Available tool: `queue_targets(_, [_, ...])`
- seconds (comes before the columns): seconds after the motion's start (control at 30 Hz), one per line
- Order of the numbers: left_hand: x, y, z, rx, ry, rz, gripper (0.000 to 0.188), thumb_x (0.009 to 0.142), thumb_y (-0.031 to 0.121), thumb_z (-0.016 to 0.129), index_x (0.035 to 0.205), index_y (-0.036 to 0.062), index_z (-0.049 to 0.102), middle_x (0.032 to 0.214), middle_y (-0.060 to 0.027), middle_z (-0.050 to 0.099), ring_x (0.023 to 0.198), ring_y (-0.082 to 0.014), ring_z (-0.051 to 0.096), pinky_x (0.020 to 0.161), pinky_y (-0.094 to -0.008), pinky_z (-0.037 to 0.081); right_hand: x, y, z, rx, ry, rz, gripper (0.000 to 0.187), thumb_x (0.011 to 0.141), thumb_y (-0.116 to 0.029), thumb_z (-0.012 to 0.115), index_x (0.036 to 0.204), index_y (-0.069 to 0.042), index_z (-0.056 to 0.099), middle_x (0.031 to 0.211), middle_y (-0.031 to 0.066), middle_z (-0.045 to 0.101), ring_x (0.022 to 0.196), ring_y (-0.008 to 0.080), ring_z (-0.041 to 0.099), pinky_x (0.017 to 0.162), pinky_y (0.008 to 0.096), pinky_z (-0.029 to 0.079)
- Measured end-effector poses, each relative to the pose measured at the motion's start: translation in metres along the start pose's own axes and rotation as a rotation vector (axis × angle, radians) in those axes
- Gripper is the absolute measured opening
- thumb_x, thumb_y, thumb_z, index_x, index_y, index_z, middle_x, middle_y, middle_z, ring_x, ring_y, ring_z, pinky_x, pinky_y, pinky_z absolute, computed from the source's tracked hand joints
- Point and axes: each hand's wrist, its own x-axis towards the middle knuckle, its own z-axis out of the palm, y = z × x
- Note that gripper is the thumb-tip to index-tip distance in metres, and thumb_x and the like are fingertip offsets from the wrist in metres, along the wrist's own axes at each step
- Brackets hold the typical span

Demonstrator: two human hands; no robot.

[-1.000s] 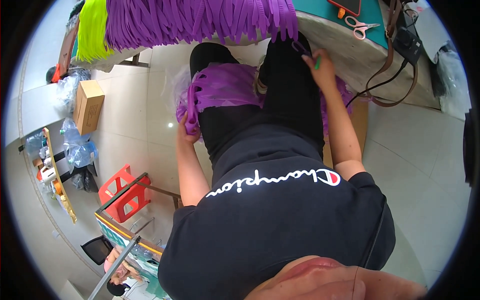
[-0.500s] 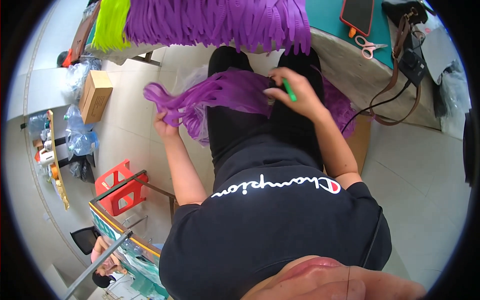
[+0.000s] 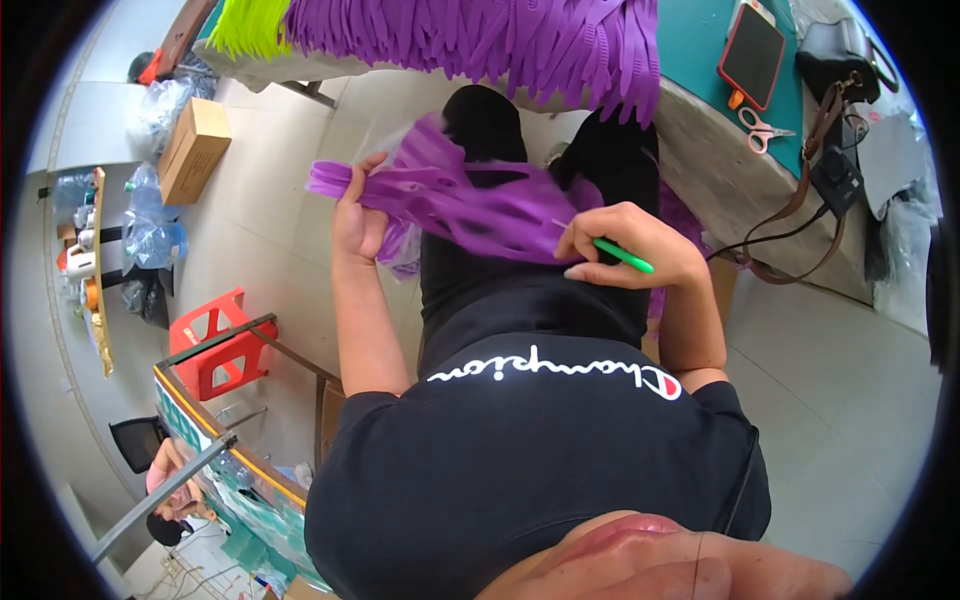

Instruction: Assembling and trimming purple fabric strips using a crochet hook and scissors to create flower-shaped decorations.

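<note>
Head view: left hand (image 3: 360,220) gripping, right hand (image 3: 640,245) holding a slim tool

A glossy, floppy purple sheet of slit strips (image 3: 480,205) spans the space between the hands, above the person's black trousers (image 3: 488,120). The left hand, out beyond the left thigh, is closed around the bunched end of this sheet, and a looped tip pokes out past the fingers. Over the right thigh, the right hand has its fingers bent around a slim, bright green stick-shaped tool (image 3: 625,256); its fingertips are at the sheet's other end, but blur hides whether they pinch it.

Ahead, a dense row of purple, rubbery strips (image 3: 470,40) hangs over the table edge, beside a bunch of lime-green strips (image 3: 250,30). To the right, a red-edged phone with a dark screen (image 3: 752,55) and pink-handled metal scissors (image 3: 765,130) lie near each other on a teal table mat (image 3: 685,50). Leftward on the floor are a brown cardboard box (image 3: 195,150) and a red plastic stool (image 3: 222,345).
</note>
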Motion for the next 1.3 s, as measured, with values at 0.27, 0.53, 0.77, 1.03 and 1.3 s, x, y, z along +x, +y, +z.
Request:
queue_targets(0.27, [-0.047, 0.028, 0.082, -0.188, -0.365, -0.081, 0.045, 0.099, 0.035, 0.033, 0.130, 0.0023, 0.038, 0.115, -0.0254, 0.055, 0.108, -0.0385, 0.055, 0.095, -0.0478, 0.043, 0.072, 0.041, 0.007, 0.011, 0.650, -0.075, 0.020, 0.089, -0.019, 0.059, 0.085, -0.004, 0.046, 0.106, 0.0135, 0.060, 0.098, 0.0165, 0.055, 0.084, 0.0283, 0.043])
queue_targets(0.53, [-0.027, 0.003, 0.051, -0.387, -0.654, -0.277, 0.044, 0.098, 0.036, 0.038, 0.115, -0.0022, 0.049, 0.106, -0.0190, 0.056, 0.095, -0.0298, 0.058, 0.091, -0.0439, 0.046, 0.095, 0.027, 0.010, 0.377, 0.472, -0.184, 0.038, 0.083, -0.017, 0.071, 0.074, -0.007, 0.036, 0.072, 0.0002, 0.049, 0.073, 0.0084, 0.046, 0.065, 0.0235, 0.041])
queue_targets(0.77, [-0.020, -0.043, 0.069, -0.751, -0.195, -0.839, 0.045, 0.094, 0.034, 0.048, 0.124, 0.0001, 0.046, 0.123, -0.0214, 0.053, 0.118, -0.0333, 0.049, 0.103, -0.0465, 0.037, 0.067, 0.002, 0.010, -0.237, 0.784, -0.141, 0.032, 0.074, 0.004, 0.071, 0.072, -0.002, 0.039, 0.087, 0.0092, 0.061, 0.075, 0.0124, 0.053, 0.074, 0.0252, 0.045])
queue_targets(1.03, [-0.025, -0.042, 0.094, -0.077, -0.268, -0.184, 0.045, 0.087, 0.025, 0.064, 0.122, 0.0014, 0.050, 0.118, -0.0124, 0.057, 0.109, -0.0229, 0.055, 0.099, -0.0372, 0.041, 0.018, 0.008, 0.008, -0.093, 0.506, 0.175, 0.061, 0.082, -0.062, 0.053, 0.074, -0.002, 0.045, 0.086, 0.0125, 0.061, 0.077, 0.0184, 0.059, 0.068, 0.0274, 0.046])
queue_targets(1.3, [-0.024, -0.029, 0.120, -0.023, -0.460, 0.099, 0.032, 0.083, 0.008, 0.066, 0.113, -0.0011, 0.057, 0.106, -0.0096, 0.060, 0.094, -0.0181, 0.060, 0.086, -0.0304, 0.047, 0.044, -0.002, -0.001, 0.120, 0.744, -0.160, 0.035, 0.093, -0.033, 0.054, 0.094, 0.002, 0.051, 0.093, 0.0091, 0.052, 0.086, 0.0179, 0.058, 0.081, 0.0285, 0.046])
